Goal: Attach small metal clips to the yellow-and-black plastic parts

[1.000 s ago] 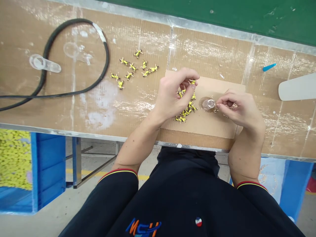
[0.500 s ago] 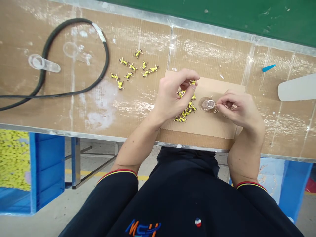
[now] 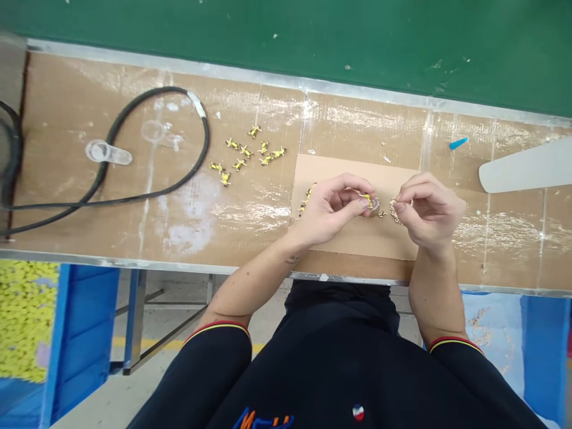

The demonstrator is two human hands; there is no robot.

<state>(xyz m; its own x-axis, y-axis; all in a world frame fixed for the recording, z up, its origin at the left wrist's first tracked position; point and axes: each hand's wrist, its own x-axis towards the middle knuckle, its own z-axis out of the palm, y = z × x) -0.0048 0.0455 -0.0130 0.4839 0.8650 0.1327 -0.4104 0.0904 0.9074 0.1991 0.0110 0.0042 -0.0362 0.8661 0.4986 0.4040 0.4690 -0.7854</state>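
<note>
My left hand (image 3: 337, 207) pinches a small yellow figure (image 3: 367, 198) between thumb and fingers, right at a small clear cup (image 3: 376, 204). The fingers partly cover the cup. My right hand (image 3: 428, 210) is closed in a pinch a little to the right of the cup; what its fingertips hold is too small to make out. Tiny beige pieces (image 3: 395, 212) lie beneath and beside these fingertips. Both hands are over a cardboard sheet (image 3: 348, 241). More yellow figures (image 3: 308, 196) lie on the sheet, mostly hidden behind my left hand.
Several yellow figures (image 3: 240, 164) lie spread on the table to the left. Beyond them are a looped black cable (image 3: 206, 137) and a clear plastic piece (image 3: 117, 156). At right sit a blue cone-shaped tip (image 3: 458, 143) and a white object (image 3: 527, 167). A blue crate (image 3: 89, 333) stands below left.
My left hand has come down and right to the cup, carrying the yellow figure. My right fingertips have drawn slightly away from the cup. The whole view has shifted.
</note>
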